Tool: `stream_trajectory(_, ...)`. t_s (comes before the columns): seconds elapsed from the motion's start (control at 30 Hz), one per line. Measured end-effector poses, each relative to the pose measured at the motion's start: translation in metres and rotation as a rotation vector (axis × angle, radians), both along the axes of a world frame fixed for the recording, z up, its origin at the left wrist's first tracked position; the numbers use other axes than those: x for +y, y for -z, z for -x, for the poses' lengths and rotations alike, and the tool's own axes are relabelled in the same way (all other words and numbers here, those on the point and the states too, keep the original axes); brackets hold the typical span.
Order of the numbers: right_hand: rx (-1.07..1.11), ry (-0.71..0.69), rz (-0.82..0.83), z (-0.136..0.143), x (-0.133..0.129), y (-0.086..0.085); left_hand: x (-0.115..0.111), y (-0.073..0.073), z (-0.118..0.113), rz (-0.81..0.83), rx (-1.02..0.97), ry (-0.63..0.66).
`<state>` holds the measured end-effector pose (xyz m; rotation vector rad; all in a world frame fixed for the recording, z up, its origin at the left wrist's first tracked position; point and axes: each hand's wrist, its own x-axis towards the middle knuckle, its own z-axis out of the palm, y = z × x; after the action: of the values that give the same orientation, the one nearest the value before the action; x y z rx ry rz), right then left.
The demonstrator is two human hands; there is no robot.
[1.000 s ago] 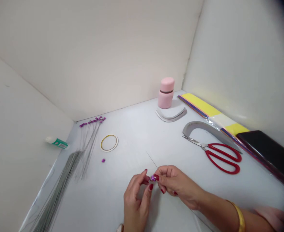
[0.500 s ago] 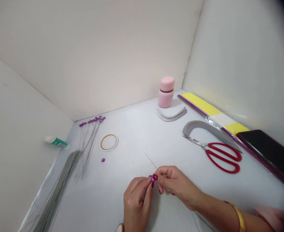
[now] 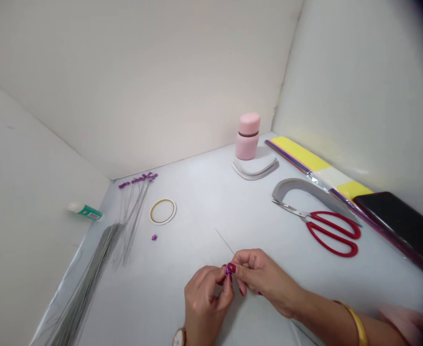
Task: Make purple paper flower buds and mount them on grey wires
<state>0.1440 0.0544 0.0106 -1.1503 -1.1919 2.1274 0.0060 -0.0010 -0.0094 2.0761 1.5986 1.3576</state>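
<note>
At the front of the table my left hand [image 3: 207,298] pinches a small purple paper star [image 3: 228,270] between its fingertips. My right hand [image 3: 260,274] is closed beside it, its thumb pressed near the star. From the right fingers a thin wire [image 3: 225,241] sticks out up and to the left. Where wire and star meet is hidden by the fingers. Another purple star [image 3: 154,237] lies loose on the table, left of my hands. Farther left lie several wires tipped with purple stars [image 3: 139,179], next to a bundle of bare wires [image 3: 92,274].
A tape ring [image 3: 174,213] lies left of centre, and a green and white glue bottle [image 3: 91,212] at the left edge. Red-handled scissors [image 3: 307,217], grey paper strips [image 3: 291,184], a pink flask [image 3: 248,137], packaged coloured paper [image 3: 301,154] and a black phone [image 3: 395,221] are on the right.
My left fingers and thumb have shifted slightly on the purple star. The right hand and wire have hardly moved, and the view has shifted a little.
</note>
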Motion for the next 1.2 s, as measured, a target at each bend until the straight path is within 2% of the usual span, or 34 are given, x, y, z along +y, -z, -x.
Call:
stream_trajectory(0.4, 0.029, 0.016, 0.036, -0.0009, 0.0006, -0.0003, -0.0004, -0.0030, -0.0002, 0.087, -0.074, 0.003)
stream_trajectory(0.73, 0.075, -0.014, 0.079, -0.0021, 0.0050, 0.0024, 0.0017, -0.0094, 0.0014, 0.238, -0.213, 0.036)
stream_trajectory(0.83, 0.083, 0.016, 0.076, -0.0019, 0.0055, 0.0031, -0.0004, -0.0068, 0.0016, 0.221, -0.220, 0.031)
stream_trajectory(1.0, 0.087, 0.040, 0.064, -0.0004, 0.0028, 0.0061, -0.0019, -0.0011, 0.0004, 0.101, -0.124, -0.044)
stream_trajectory(1.1, 0.085, 0.027, 0.050, -0.0010, 0.0022, 0.0063, -0.0017, -0.0003, -0.0003, 0.100, -0.107, -0.029)
stream_trajectory(1.2, 0.052, 0.012, -0.073, -0.0031, 0.0018, 0.0050, -0.0017, -0.0001, 0.0004, 0.130, -0.112, -0.020)
